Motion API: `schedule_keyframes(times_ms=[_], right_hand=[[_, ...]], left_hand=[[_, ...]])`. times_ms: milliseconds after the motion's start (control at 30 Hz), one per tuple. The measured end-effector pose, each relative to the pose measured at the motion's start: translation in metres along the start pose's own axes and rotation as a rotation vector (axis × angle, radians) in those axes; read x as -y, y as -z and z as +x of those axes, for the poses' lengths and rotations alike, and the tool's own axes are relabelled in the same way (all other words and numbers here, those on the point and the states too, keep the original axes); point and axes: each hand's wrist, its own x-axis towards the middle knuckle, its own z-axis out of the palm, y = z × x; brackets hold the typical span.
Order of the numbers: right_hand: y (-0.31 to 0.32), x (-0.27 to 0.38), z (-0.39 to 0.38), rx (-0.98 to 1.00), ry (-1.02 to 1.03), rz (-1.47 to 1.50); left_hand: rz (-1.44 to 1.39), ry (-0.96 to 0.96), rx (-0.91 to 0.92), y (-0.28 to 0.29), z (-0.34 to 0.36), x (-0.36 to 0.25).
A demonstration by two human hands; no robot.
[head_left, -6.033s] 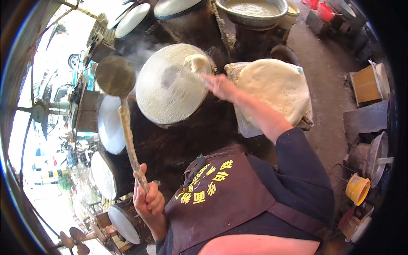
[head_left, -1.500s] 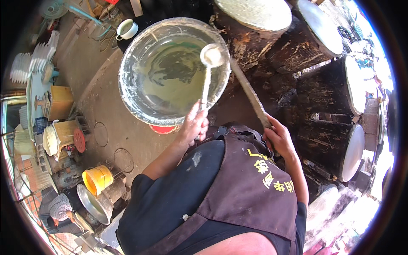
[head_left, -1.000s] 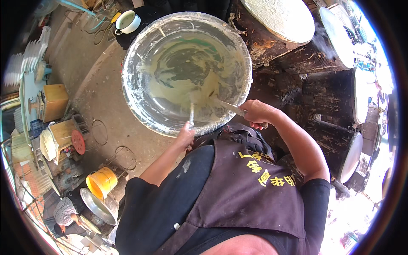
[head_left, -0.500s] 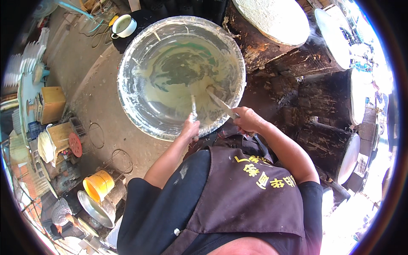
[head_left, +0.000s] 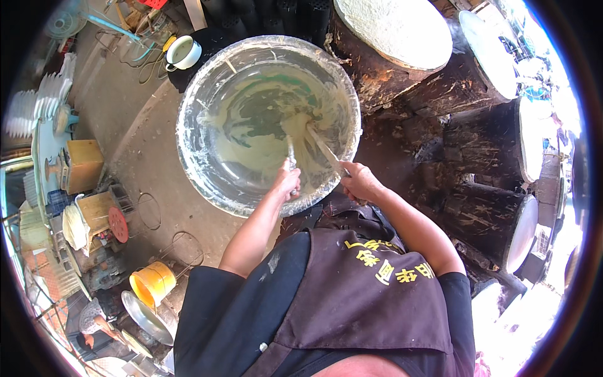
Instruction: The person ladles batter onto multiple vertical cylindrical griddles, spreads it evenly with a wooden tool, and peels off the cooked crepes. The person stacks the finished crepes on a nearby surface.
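A large metal basin [head_left: 196, 129] holds thin pale greenish liquid, with thicker whitish smears round its wall. My left hand [head_left: 286, 181] is closed on a pale ladle handle [head_left: 290, 146], whose far end is under the liquid. My right hand [head_left: 361, 183] is closed on a wooden handle [head_left: 324, 146] slanting into the basin; the liquid is disturbed round its tip and hides that end. Both hands are at the near rim, the left one left of the right.
Dark drum stoves with pale round tops [head_left: 389, 28] line the right. An enamel mug [head_left: 183, 53] stands beyond the basin. At left are wooden boxes [head_left: 85, 163], a yellow bucket [head_left: 151, 283] and a metal pan [head_left: 147, 317]. A person [head_left: 91, 320] is at the lower left edge.
Six seconds ago I faced a griddle and dough, ladle raised. Since 1.5 seconds ago both tools have dipped into the basin; in the last half second they shifted only slightly.
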Motion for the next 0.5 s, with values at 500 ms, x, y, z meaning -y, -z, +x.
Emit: schedule_keyframes(times_ms=[500], right_hand=[[0.02,0.039,-0.04,0.049,-0.128,-0.393]], left_hand=[[0.365,-0.061,-0.113,0.076,-0.061,0.079]])
